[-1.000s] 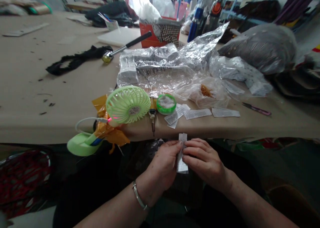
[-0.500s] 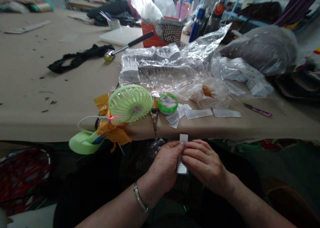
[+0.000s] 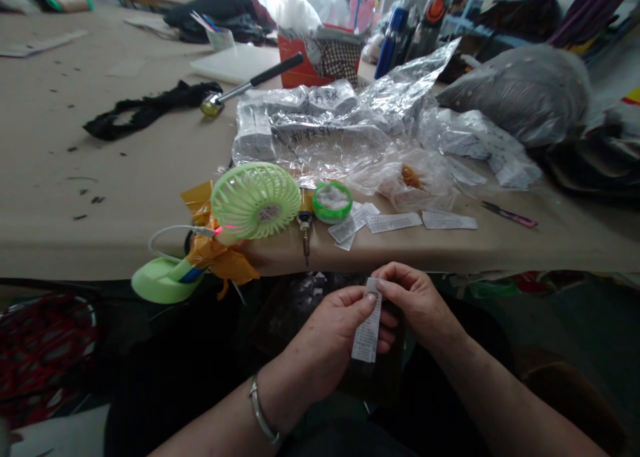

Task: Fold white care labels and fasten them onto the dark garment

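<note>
A narrow white printed label (image 3: 367,333) is held upright in front of the table edge. My left hand (image 3: 340,330) grips it, thumb on its face and fingers behind. My right hand (image 3: 415,300) pinches the label's top end between thumb and forefinger. Whether it is one label or several stacked cannot be made out. Beyond my hands, more printed labels lie on the table: an overlapping pile (image 3: 354,222), a single one (image 3: 394,223) and another (image 3: 449,220). Beside the pile stands a green round tub (image 3: 332,201) with white stuff in it.
A green fan (image 3: 256,201) taped at the edge stands left of a pointed tool (image 3: 305,233), tip overhanging toward me. Thread snips (image 3: 510,214) lie at right. Behind are clear plastic bags (image 3: 320,137), a hammer-like tool (image 3: 250,83) and a red box (image 3: 305,60).
My right hand has moved from lying alongside the label to pinching its top end. The label sits slightly lower and tilts, with more of its printed face showing.
</note>
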### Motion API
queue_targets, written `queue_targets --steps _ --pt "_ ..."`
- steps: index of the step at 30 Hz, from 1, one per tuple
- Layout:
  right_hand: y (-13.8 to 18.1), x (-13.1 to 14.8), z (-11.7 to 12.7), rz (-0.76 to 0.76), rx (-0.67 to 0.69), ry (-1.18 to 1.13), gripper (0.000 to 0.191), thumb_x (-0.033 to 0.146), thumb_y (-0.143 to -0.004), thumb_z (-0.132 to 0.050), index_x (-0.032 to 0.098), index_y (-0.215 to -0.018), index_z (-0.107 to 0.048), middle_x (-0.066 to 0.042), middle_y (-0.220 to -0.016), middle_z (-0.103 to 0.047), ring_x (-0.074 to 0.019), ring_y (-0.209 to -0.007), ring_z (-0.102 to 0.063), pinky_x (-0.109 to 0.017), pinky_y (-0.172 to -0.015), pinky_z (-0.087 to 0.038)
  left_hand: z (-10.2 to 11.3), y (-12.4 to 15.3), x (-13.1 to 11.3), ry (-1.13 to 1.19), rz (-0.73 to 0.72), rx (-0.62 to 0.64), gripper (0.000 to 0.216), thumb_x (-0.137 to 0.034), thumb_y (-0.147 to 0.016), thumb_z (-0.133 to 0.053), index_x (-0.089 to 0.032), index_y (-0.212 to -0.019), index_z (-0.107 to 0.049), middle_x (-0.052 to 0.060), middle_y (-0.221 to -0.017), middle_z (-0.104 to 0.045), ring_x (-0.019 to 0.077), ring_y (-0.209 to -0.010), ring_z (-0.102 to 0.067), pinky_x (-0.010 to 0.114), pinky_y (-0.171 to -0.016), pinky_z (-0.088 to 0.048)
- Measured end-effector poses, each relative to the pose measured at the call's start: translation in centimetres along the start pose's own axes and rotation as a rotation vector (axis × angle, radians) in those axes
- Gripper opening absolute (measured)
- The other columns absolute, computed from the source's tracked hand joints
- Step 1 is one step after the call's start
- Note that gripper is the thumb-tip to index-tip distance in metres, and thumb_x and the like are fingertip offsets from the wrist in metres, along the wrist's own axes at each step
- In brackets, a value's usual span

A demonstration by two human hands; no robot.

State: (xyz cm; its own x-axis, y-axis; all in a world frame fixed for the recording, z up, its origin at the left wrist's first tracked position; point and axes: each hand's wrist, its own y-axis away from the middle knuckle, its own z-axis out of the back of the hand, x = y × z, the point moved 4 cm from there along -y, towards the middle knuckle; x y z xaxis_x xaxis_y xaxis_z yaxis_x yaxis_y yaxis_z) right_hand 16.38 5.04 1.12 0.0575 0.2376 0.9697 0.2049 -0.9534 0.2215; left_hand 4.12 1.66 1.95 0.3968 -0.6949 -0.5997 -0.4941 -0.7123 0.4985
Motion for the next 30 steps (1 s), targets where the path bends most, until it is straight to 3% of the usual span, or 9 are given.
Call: queue_targets --steps 12,16,20,23,26,30 --pt "1.0 -0.4 -1.0 0.003 -0.011 0.037 0.016 0.034 -0.077 -0.068 0.018 -0.077 -0.063 0.004 -0.066 -0.06 -0.0068 -0.054 -0.053 -0.018 -0.053 -0.045 0.9 0.4 0.7 0.086 0.089 0.117 0.017 -0.028 -0.086 -0.053 -0.013 -0.081 -0.059 0.001 -0.065 -0.058 0.0127 -0.054 -0.061 0.024 -0.053 -0.049" --pt "0.7 -1.0 -1.1 -0.055 0.134 -0.092 0.028 0.03 -0.074 -0.07 0.023 -0.101 -0.064 0.0 -0.089 -0.068 -0.0112 -0.075 -0.064 -0.022 -0.069 -0.051 0.9 0.6 0.5 0.053 0.086 0.129 0.021 -0.031 -0.087 -0.052 -0.013 -0.079 -0.058 0.001 -0.065 -0.056 0.0099 -0.051 -0.058 0.02 -0.048 -0.044" --pt "0.5 -1.4 -1.7 -0.129 0.319 -0.149 0.037 0.031 -0.072 -0.07 0.023 -0.108 -0.063 -0.005 -0.103 -0.068 -0.0142 -0.077 -0.066 -0.027 -0.068 -0.054 0.7 0.8 0.5 0.036 0.104 0.133 0.021 -0.033 -0.086 -0.054 -0.014 -0.079 -0.058 0.0 -0.065 -0.055 0.009 -0.05 -0.056 0.018 -0.046 -0.041" --pt "0.3 -0.6 -1.4 0.041 0.23 -0.083 0.034 0.035 -0.077 -0.066 0.025 -0.109 -0.062 -0.005 -0.108 -0.067 -0.0168 -0.087 -0.066 -0.031 -0.076 -0.054 0.8 0.9 0.6 0.02 0.099 0.121 0.021 -0.036 -0.085 -0.056 -0.015 -0.081 -0.059 0.0 -0.064 -0.055 0.009 -0.05 -0.056 0.018 -0.046 -0.039" --pt "0.9 0.7 -1.0 0.284 0.054 0.269 0.028 0.031 -0.084 -0.059 0.025 -0.111 -0.061 -0.006 -0.112 -0.064 -0.0192 -0.1 -0.062 -0.034 -0.088 -0.05 1.0 0.9 0.5 0.019 0.059 0.083 0.021 -0.036 -0.084 -0.057 -0.015 -0.082 -0.059 -0.001 -0.064 -0.055 0.0093 -0.05 -0.056 0.018 -0.045 -0.039" --pt "2.0 1.9 -1.3 0.534 0.015 0.686 0.03 0.026 -0.086 -0.055 0.021 -0.115 -0.059 -0.01 -0.116 -0.06 -0.0223 -0.108 -0.057 -0.037 -0.092 -0.048 1.3 0.7 0.4 0.033 0.02 0.051 0.021 -0.035 -0.084 -0.057 -0.014 -0.08 -0.059 0.0 -0.064 -0.056 0.0091 -0.051 -0.056 0.019 -0.047 -0.04"
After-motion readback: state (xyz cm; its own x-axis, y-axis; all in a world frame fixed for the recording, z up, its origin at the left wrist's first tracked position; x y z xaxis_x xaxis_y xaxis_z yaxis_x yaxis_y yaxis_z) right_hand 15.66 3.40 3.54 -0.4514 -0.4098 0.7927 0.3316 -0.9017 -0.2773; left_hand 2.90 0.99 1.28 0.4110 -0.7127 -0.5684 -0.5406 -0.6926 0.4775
